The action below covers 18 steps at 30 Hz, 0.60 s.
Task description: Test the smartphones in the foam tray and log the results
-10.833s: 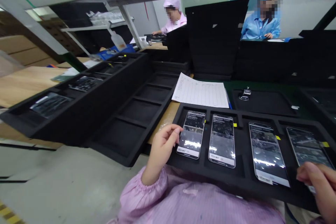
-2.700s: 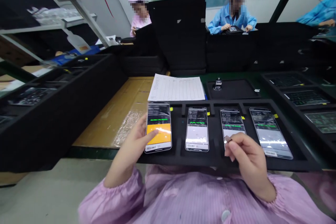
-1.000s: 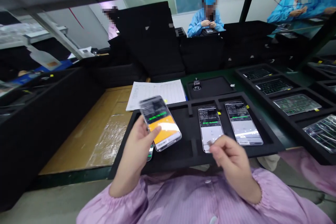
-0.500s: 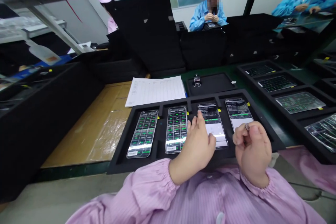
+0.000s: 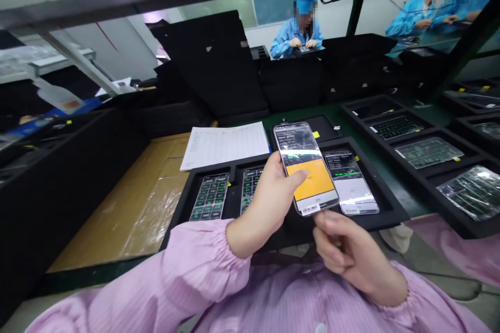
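Smartphone (image 5: 308, 169) with an orange block on its screen is being held up in the left hand (image 5: 265, 203), tilted above a black foam tray (image 5: 385, 218). The left hand is gripping it firmly around the lower part, with the thumb resting on the glass. Further left, a long black foam case (image 5: 66, 182) is standing beside a tan board (image 5: 117, 213) partly covered by clear plastic film, and a printed sheet of paper (image 5: 224, 145) is lying just behind the tray. Two phones (image 5: 210, 196) (image 5: 250, 195) are sitting in the tray's left compartments, showing grids of green-marked tiles. The right hand (image 5: 351, 255) is hovering just below the raised phone's bottom edge, its fingers curled and pinched together, though I cannot tell whether they have hold of anything. Another phone (image 5: 351, 182) is lying in the tray just beside the raised one. Further right, a black foam tray (image 5: 427, 166) is holding flat dark panels, some in plastic bags, and two co-workers in blue gowns (image 5: 297, 36) (image 5: 424, 18) are working at the far benches
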Motion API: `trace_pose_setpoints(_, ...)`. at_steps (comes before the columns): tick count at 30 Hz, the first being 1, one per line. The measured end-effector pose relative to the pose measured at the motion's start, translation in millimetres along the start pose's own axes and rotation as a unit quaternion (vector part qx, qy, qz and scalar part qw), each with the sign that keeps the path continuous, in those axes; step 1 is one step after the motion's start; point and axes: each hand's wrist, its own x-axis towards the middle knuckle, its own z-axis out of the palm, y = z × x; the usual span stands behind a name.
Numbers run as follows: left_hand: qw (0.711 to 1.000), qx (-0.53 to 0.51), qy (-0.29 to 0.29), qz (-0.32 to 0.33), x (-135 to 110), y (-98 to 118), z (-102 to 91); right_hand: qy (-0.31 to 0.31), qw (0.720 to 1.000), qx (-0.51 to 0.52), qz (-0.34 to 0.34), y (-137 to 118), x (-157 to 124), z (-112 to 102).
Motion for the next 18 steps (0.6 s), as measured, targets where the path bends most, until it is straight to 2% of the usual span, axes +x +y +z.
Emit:
trace_pose_setpoints(4, 0.997, 0.014, 0.011, 0.081, -13, 7, 13.4, 0.061, 0.991, -0.092, -0.069, 11, 14, 2)
trace_pose_setpoints(8, 0.994, 0.016, 0.042, 0.101, -15, 3, 16.2, 0.143, 0.970, -0.130, -0.151, 16, 23, -3)
trace_pose_setpoints(11, 0.993, 0.010, 0.058, 0.102, -8, 5, 8.7, 0.144, 0.963, -0.144, -0.180, 21, 18, -6)
trace_pose_setpoints(14, 0.986, 0.006, 0.090, 0.137, 5, 6, -6.0, 0.169, 0.945, -0.174, -0.218, 21, 7, -11)
trace_pose_setpoints(16, 0.988, 0.026, 0.085, 0.123, 12, 0, -17.6, 0.218, 0.918, -0.179, -0.280, 14, 0, -17)
trace_pose_setpoints(18, 0.996, 0.063, 0.040, 0.055, 16, -14, -28.1, 0.269, 0.879, -0.156, -0.362, 2, -4, -25)
